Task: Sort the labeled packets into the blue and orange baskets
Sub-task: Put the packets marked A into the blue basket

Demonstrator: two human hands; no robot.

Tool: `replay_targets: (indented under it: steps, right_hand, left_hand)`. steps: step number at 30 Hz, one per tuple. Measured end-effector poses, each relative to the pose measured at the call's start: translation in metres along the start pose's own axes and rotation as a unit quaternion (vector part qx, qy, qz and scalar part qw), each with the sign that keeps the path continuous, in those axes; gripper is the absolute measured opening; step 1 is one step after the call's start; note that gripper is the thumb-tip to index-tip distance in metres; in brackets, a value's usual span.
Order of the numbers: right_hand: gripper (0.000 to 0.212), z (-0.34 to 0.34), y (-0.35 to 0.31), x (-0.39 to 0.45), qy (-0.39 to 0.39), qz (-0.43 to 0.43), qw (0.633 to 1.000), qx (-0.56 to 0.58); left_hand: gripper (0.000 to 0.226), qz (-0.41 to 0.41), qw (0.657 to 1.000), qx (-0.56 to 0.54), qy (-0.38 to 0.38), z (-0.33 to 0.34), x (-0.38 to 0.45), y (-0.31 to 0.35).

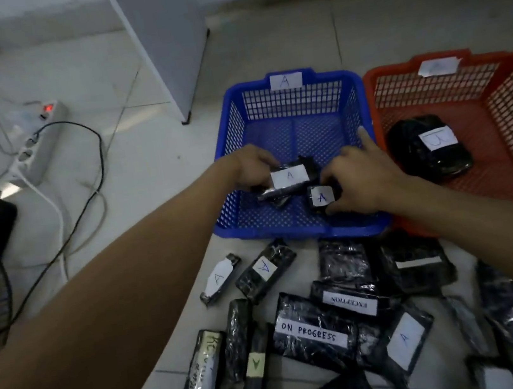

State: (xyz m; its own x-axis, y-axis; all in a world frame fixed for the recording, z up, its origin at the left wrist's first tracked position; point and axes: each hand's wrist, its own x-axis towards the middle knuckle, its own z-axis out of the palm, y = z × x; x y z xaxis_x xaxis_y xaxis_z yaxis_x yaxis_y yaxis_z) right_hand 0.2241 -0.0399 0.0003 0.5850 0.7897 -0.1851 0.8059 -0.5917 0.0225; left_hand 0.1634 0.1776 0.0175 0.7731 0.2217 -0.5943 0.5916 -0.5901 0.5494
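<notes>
My left hand [249,168] and right hand [357,179] each pinch an A packet [289,176] inside the blue basket [288,83]; the orange basket [397,73] holds one, and many packets wait on the floor [147,184].

Dim light falls on a pale tiled floor [150,163], with what seems a grey cabinet [169,40] standing behind.

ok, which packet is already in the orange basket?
The bulky black packet labelled B, lying alone in the orange basket; the other binned packets carry A labels and sit in the blue basket.
</notes>
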Motion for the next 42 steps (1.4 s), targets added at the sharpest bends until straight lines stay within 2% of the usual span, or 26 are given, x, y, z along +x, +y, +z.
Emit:
replay_targets:
  steps: [6, 12, 14, 17, 22, 26, 28, 31, 34, 39, 42]
  right_hand:
    - [0.059, -0.007, 0.003, -0.008, -0.006, 0.008, 1.0, 0.018]
    - [0.07, -0.042, 0.013, -0.038, 0.026, -0.003, 0.997, 0.075]
    - [0.064, -0.063, 0.015, -0.052, 0.049, -0.011, 0.99, 0.133]
    - [0.044, -0.094, 0.011, -0.08, 0.028, -0.053, 0.979, 0.193]
    - [0.019, -0.097, -0.002, -0.152, 0.014, -0.072, 0.96, 0.269]
    - [0.017, -0.044, -0.001, -0.205, 0.069, -0.058, 0.979, 0.185]
    - [0.037, -0.019, 0.0, -0.219, 0.045, -0.061, 0.993, 0.092]
    - [0.067, 0.002, -0.003, -0.219, -0.033, -0.056, 0.998, -0.014]
    - [0.083, 0.014, -0.008, -0.201, -0.051, -0.052, 0.995, -0.07]
    - [0.083, 0.016, -0.018, -0.181, -0.056, -0.04, 0.992, -0.106]
    - [0.081, 0.018, -0.017, -0.179, -0.032, -0.033, 0.993, -0.108]
  left_hand:
    - [0.049, 0.039, 0.996, 0.077, 0.019, 0.002, 0.002, -0.005]
    - [0.053, 0.09, 0.985, 0.116, 0.091, -0.008, -0.04, -0.001]
    - [0.049, 0.12, 0.977, 0.134, 0.115, -0.015, -0.066, 0.001]
    - [0.035, 0.175, 0.959, 0.152, 0.165, -0.022, -0.113, -0.001]
    - [0.013, 0.251, 0.934, 0.08, 0.241, 0.005, -0.192, -0.028]
    - [0.015, 0.215, 0.952, 0.106, 0.192, 0.052, -0.211, -0.069]
    - [0.024, 0.171, 0.959, 0.128, 0.184, 0.07, -0.203, -0.081]
    - [0.039, 0.136, 0.948, 0.215, 0.192, 0.086, -0.182, -0.086]
    - [0.046, 0.101, 0.94, 0.269, 0.182, 0.095, -0.161, -0.082]
    - [0.042, 0.038, 0.927, 0.335, 0.167, 0.1, -0.142, -0.081]
    - [0.042, 0.051, 0.925, 0.338, 0.167, 0.101, -0.138, -0.086]
